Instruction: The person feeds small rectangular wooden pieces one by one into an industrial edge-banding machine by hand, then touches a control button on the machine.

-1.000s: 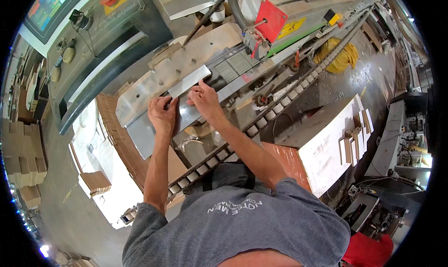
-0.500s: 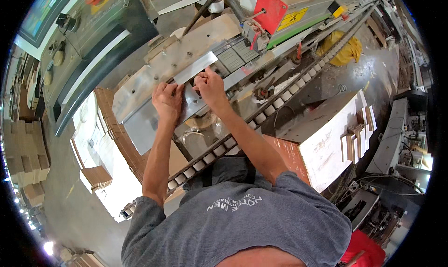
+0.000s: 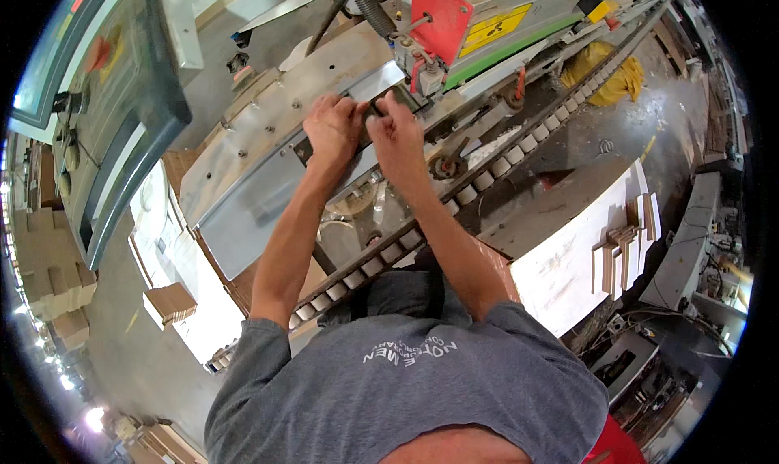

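Observation:
My left hand point(image 3: 331, 135) is over the machine's metal bed point(image 3: 243, 221), its fingers curled close together. Just right of it, my right hand point(image 3: 398, 139) is closed too, and the two sets of fingertips nearly meet. Behind the fingers lies a narrow pale, smooth strip point(image 3: 381, 79), reaching toward the red plate point(image 3: 438, 16). The fingers are close to the strip's near edge, but whether they grip it is hidden. A dark slot point(image 3: 398, 100) shows beside the right fingertips. What either hand holds, if anything, cannot be made out.
A control console point(image 3: 122, 115) stands at the left. A roller rail point(image 3: 479, 180) runs diagonally between me and the bed. White-sided panels point(image 3: 580, 245) are at the right, white boards point(image 3: 182, 261) at the left. A ribbed hose point(image 3: 371, 6) hangs by the red plate.
Both hands have moved up and right along the machine bed. The pale strip has shifted the same way, nearer the red plate. My view has also turned slightly.

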Tool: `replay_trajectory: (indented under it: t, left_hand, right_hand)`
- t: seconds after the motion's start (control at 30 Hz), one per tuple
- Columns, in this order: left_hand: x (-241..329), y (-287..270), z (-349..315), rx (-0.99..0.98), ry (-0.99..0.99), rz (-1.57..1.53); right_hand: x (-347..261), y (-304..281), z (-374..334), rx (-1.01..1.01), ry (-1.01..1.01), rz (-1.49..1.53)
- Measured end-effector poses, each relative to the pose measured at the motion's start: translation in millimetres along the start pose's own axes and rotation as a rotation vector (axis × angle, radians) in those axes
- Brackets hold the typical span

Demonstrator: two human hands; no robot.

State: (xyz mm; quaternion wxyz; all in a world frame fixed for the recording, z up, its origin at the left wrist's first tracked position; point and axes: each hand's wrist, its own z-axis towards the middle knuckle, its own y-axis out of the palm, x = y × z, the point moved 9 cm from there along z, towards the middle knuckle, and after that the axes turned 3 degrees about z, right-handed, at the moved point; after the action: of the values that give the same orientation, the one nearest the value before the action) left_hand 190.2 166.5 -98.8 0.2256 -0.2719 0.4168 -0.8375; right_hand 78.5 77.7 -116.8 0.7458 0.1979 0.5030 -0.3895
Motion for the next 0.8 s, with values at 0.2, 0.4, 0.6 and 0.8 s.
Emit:
replay_trajectory:
  t: [0.2,0.4,0.6,0.8]
  left_hand:
    - [32,29,29,-0.020,0.044,-0.093]
    - [28,41,40,-0.081,-0.040,-0.073]
    - [-33,-88,-8,-0.050,-0.336,-0.276]
    - [-21,-190,-167,0.256,-0.359,-0.123]
  right_hand:
    - [-41,-27,-46,-0.239,0.254,0.199]
    - [-55,-26,-60,-0.373,0.302,0.362]
    - [-54,-89,-62,-0.342,0.297,0.242]
    - [-47,-184,-38,-0.201,-0.004,-0.078]
